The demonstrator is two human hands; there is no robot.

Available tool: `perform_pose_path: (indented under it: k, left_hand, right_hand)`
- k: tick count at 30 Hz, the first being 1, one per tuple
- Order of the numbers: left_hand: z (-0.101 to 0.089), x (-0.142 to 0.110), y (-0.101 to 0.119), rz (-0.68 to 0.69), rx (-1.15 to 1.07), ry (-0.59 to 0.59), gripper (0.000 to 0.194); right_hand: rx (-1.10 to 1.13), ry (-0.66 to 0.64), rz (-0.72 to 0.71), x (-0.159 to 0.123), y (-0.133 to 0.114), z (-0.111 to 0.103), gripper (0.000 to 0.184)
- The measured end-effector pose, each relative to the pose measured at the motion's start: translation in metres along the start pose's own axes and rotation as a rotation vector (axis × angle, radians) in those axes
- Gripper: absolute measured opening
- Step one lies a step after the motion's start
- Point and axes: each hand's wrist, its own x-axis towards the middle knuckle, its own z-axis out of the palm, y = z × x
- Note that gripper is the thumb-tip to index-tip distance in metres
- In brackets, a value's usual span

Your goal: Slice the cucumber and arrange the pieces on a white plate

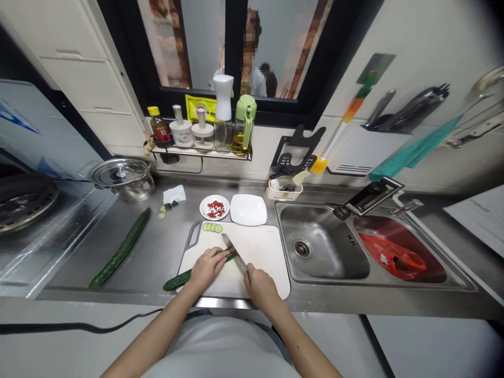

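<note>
The counter (149,257) is carrying a board (270,252) beneath the left hand (207,268) and right hand (260,283). A cucumber (177,281) is lying under the left hand, whose closed fingers are probably steadying it. The right hand is clenching a knife (236,254), likely for control. Slices (212,228) are resting beyond the left hand. The right hand is hiding the handle; the blade is obscuring the cucumber's end.

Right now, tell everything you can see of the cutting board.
The cutting board is white, apparently plastic, rectangular with rounded corners and a slotted grey handle at its far left corner. It lies flat on the metal counter, left of the sink. Cucumber slices lie near the handle, and a cucumber under the left hand crosses the board's left edge. Whether the knife touches it is unclear.
</note>
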Motion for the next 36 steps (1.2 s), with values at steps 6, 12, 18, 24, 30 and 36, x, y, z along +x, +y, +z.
perform_pose_path:
  k: [6,12,18,24,30,36]
  left_hand:
    - [0.0,0.0,0.001,0.009,-0.004,0.009,0.03]
    - [-0.001,0.0,0.001,0.0,-0.006,0.004,0.031]
    - [-0.001,0.001,0.0,-0.004,-0.011,-0.006,0.031]
    - [0.001,0.001,-0.003,-0.003,-0.017,-0.009,0.031]
    - [0.001,0.001,-0.002,-0.002,-0.022,0.002,0.03]
    - [0.001,0.001,-0.002,0.005,-0.007,-0.009,0.03]
  right_hand:
    - [0.013,-0.048,0.0,-0.009,0.003,-0.001,0.033]
    - [0.014,-0.073,0.015,-0.021,0.008,0.001,0.033]
    - [0.024,-0.077,-0.001,-0.019,0.008,-0.001,0.03]
    - [0.027,-0.072,-0.02,-0.012,0.004,-0.004,0.031]
    - [0.021,-0.057,-0.037,-0.001,-0.003,-0.007,0.033]
    - [0.039,-0.045,-0.041,0.001,-0.004,-0.003,0.032]
